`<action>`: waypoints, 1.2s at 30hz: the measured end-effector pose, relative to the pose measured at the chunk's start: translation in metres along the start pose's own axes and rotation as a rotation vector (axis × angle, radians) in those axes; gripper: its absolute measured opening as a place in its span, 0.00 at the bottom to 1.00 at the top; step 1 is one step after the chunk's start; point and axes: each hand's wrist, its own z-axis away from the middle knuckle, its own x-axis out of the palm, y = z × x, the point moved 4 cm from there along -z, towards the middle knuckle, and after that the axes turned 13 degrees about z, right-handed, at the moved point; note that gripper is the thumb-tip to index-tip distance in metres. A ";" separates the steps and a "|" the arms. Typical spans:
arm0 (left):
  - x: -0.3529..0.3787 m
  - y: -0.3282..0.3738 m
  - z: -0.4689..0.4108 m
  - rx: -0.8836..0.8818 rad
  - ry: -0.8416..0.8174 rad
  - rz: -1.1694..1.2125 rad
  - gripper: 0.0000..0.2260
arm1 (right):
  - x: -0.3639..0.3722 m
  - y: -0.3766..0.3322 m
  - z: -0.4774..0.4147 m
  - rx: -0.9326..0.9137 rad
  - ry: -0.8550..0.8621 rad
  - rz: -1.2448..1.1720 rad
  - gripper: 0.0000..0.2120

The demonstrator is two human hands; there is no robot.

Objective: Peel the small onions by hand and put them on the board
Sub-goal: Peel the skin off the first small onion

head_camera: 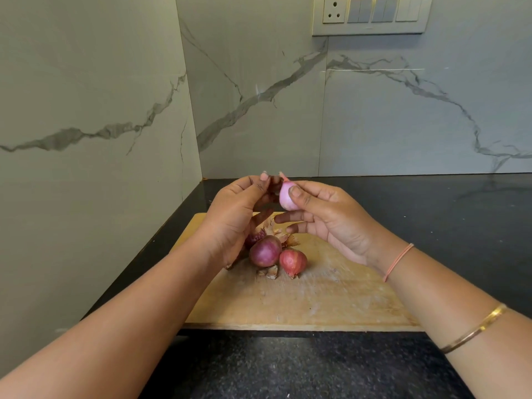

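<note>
Onion, peeled, pale pink, smooth and teardrop-shaped, pinched at frame centre between thumb and fingers of right hand, above the board. Left hand curled just beside, fingertips nipping a dark shred of skin. Lower on the scuffed wooden board: glossy round purple onion, reddish pointed onion touching it, third onion half hidden behind left hand, brittle papery scraps around. Speckled black counter beneath

Both forearms bare. Right hand: thin coral-pink band round the wrist, just behind the fingers; slim gold bangle farther back on forearm. Nails short.
</note>
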 end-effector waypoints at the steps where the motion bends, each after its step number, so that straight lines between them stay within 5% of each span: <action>1: 0.001 0.001 0.001 0.029 -0.013 -0.079 0.08 | -0.001 0.002 0.000 0.018 0.019 0.012 0.15; 5: 0.012 0.004 0.010 0.225 -0.134 -0.561 0.19 | -0.005 0.004 0.001 0.031 0.073 0.075 0.13; 8: 0.015 0.006 0.014 0.480 -0.074 -0.809 0.20 | 0.002 0.000 0.001 0.025 0.033 0.092 0.13; 12: 0.014 0.010 0.017 0.610 -0.046 -0.833 0.12 | 0.009 -0.001 0.002 0.023 0.002 0.166 0.12; 21: 0.014 0.016 0.017 0.772 0.031 -1.015 0.11 | -0.008 -0.015 0.000 -0.069 0.408 0.262 0.08; 36: 0.019 0.013 0.017 0.913 -0.014 -1.235 0.08 | -0.002 -0.015 0.005 -0.009 0.472 0.245 0.07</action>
